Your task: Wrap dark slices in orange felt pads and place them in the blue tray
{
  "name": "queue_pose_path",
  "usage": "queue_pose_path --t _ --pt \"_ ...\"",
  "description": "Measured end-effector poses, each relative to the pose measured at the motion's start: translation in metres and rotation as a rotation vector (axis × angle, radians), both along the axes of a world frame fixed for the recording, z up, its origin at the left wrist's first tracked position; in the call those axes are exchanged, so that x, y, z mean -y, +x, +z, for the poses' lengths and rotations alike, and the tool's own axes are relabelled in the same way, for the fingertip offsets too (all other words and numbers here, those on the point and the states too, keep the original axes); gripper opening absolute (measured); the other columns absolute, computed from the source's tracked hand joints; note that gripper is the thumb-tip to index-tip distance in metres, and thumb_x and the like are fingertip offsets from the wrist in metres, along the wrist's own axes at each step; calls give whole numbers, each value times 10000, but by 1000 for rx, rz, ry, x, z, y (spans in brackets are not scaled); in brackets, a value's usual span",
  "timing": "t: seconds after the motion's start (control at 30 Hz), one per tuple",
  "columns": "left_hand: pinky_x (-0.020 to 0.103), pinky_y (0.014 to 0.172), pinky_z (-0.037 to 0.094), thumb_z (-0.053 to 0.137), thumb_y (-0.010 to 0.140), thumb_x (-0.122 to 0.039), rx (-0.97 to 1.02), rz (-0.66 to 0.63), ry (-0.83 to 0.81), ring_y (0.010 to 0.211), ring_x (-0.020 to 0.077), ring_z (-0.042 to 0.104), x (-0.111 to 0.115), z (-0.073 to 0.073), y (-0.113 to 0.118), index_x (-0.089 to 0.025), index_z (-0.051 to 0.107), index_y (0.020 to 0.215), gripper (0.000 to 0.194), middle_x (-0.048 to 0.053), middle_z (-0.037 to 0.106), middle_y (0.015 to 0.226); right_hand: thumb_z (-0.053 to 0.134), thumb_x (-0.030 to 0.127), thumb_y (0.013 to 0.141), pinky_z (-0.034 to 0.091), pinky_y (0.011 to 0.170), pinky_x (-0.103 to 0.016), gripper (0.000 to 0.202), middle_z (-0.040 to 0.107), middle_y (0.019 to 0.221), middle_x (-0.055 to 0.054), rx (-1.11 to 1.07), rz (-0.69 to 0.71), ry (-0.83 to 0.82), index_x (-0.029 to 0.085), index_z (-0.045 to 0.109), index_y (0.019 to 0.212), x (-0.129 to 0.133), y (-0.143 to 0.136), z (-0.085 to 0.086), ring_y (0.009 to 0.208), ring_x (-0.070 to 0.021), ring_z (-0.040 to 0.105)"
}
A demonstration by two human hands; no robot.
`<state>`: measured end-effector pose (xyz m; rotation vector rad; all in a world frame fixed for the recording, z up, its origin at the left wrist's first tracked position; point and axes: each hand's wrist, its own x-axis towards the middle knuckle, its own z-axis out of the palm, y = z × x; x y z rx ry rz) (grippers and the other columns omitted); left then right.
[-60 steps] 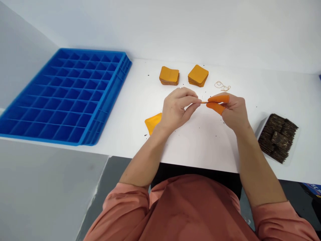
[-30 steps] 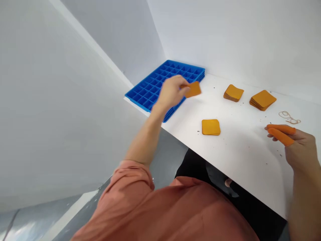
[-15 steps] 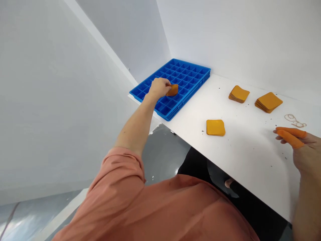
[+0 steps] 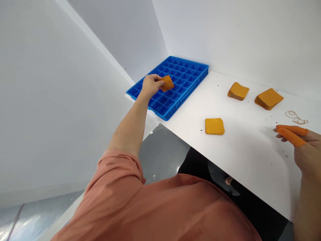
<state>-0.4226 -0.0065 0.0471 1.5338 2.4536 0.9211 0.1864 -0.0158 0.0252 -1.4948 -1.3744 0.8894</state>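
Note:
My left hand (image 4: 151,85) pinches a thin orange square sheet with rounded corners (image 4: 167,83). It holds the sheet tilted over the blue compartment tray (image 4: 173,110), apart from the tray's floor as far as I can see. Over the right side of the white table, my right hand (image 4: 297,139) wears orange finger cots on thumb and forefinger. Those two fingers are drawn together, and anything between their tips is too small or hidden to make out. Closest to it on the table lies a tangle of thin tan rubber bands (image 4: 296,117).
Two thick stacks of orange squares, a left stack (image 4: 238,91) and a right stack (image 4: 269,99), lie toward the back wall. A thinner stack (image 4: 214,126) sits nearer the table's front edge. Small dark specks dot the white table (image 4: 240,164). Walls rise behind and left of the tray.
My left hand has lifted the orange square slightly up and to the left, turning its flat face more into view. My right hand stays almost where it was.

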Motion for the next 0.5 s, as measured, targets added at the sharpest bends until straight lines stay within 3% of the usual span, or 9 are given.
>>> queue_pose_path --t 0.1,0.3,0.5 --pt "357 919 611 692 896 -238 30 53 46 1004 237 709 -13 5 6 -211 752 1016 137 77 800 1031 958 465 611 521 899 -534 301 842 917 -51 6 -14 -16 285 918 850 0 -2 1 849 -269 687" --pt "360 946 587 735 836 -219 19 23 -23 1017 247 683 -41 4 16 -204 767 952 121 81 791 992 959 447 617 538 955 -559 289 852 959 -54 9 -20 -29 286 915 854 0 -1 1 872 -275 700" --pt "397 958 573 730 836 -216 -28 -8 -89 974 247 677 -45 -2 8 -206 776 954 127 100 793 1047 955 455 658 564 998 -561 279 854 973 -51 56 -13 -28 293 923 883 1 3 -4 948 -302 745"
